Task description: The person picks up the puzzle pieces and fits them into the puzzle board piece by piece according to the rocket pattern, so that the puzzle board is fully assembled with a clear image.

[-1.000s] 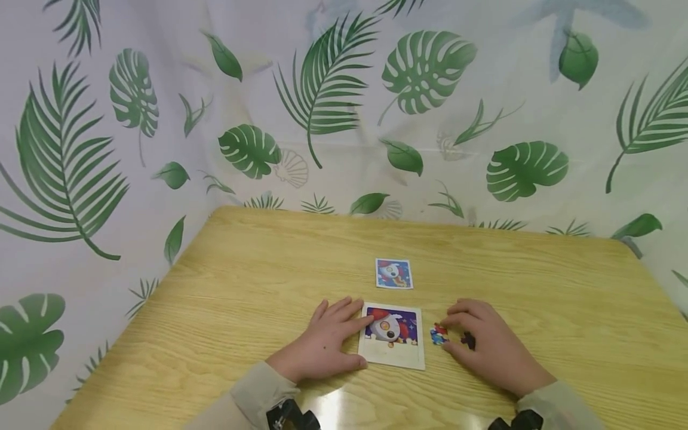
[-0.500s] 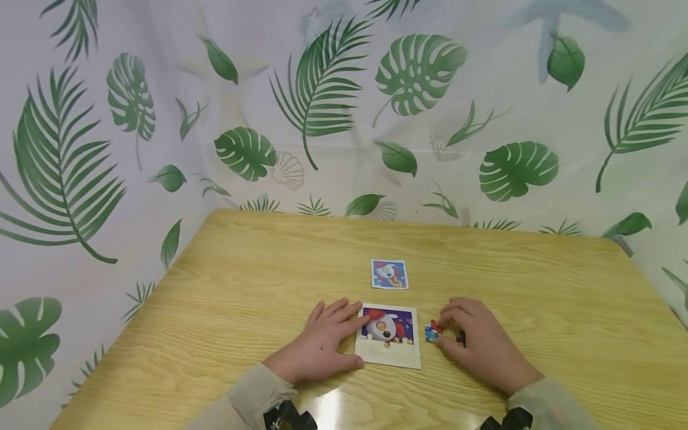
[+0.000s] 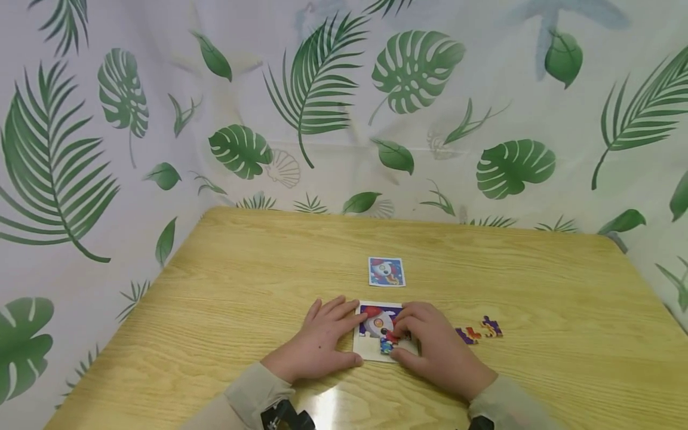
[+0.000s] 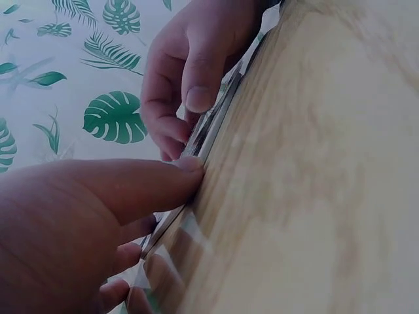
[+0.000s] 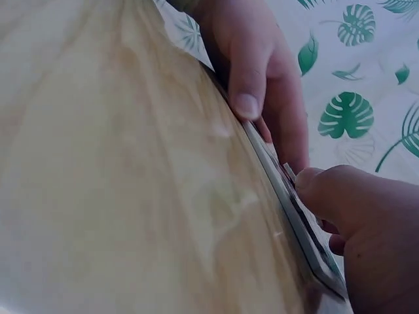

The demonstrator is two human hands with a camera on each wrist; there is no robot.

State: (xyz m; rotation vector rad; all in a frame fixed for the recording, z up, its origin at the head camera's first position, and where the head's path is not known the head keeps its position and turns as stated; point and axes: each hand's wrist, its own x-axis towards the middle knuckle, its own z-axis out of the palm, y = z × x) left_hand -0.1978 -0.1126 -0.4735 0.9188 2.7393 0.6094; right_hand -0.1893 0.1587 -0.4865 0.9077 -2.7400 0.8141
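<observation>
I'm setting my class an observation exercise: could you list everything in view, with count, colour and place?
Puzzle board: one, off-white with a partly filled colourful picture, between the hands
Held piece: one, blue and red, over the board's lower half
Loose pieces: at least two, purple and orange, right of the board
Picture card: one, mostly blue, beyond the board
Table: one, yellowish wood grain, beneath these
Backdrop: white with green leaves, behind and left
Sleeves: two, beige
Wrist devices: two, black
Left hand: one, at the board's left edge
Right hand: one, pinching the held piece
</observation>
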